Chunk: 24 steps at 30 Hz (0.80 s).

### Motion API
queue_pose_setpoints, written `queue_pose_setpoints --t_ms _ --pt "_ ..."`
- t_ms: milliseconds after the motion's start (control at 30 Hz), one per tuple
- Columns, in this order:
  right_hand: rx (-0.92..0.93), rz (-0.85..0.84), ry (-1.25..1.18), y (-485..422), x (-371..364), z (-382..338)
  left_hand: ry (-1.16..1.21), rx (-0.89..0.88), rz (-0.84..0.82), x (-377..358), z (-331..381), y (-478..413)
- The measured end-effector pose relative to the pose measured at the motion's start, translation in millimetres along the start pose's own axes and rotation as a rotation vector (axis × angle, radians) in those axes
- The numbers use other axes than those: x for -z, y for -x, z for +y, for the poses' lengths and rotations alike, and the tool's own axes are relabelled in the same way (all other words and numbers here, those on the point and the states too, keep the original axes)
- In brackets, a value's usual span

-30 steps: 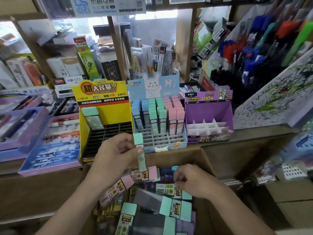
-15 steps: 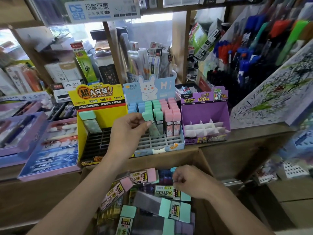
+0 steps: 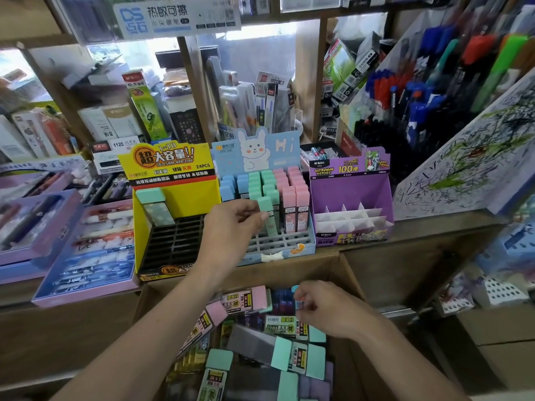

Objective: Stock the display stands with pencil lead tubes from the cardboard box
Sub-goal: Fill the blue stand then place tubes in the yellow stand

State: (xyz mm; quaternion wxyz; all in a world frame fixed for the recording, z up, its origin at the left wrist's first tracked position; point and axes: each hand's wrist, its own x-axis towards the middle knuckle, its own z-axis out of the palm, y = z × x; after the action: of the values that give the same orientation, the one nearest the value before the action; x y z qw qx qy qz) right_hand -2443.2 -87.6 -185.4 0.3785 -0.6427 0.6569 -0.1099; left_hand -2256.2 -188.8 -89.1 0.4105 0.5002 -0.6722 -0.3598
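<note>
Fingers (image 3: 254, 211) of the left hand (image 3: 231, 227) pinched a mint-capped lead tube (image 3: 267, 215) upright over the blue rabbit stand (image 3: 278, 244), beside its rows of blue, mint and pink tubes; empty grid slots lay along the stand's front edge. A yellow stand (image 3: 173, 227) with one mint tube stood to its left on the wooden shelf (image 3: 419, 230), a purple stand (image 3: 351, 215) to its right. Down in the cardboard box (image 3: 351, 273), the right hand (image 3: 327, 308) curled closed on a blue-capped tube (image 3: 298, 299) among loose tubes.

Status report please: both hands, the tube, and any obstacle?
Left hand pinches green tube over blue stand, front slots free. Right hand in cardboard box, fingers on a small tube. No obstacle seen.
</note>
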Motion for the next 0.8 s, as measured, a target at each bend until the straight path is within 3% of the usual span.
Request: queue_pose_setpoints --t_ms 500,800 --pt "0.002 0.010 -0.008 -1 -1 2 0.121 0.078 0.060 -15 -5 4" --pt "0.041 0.069 -0.036 0 0 -4 0.062 0.074 -0.021 30 -24 64"
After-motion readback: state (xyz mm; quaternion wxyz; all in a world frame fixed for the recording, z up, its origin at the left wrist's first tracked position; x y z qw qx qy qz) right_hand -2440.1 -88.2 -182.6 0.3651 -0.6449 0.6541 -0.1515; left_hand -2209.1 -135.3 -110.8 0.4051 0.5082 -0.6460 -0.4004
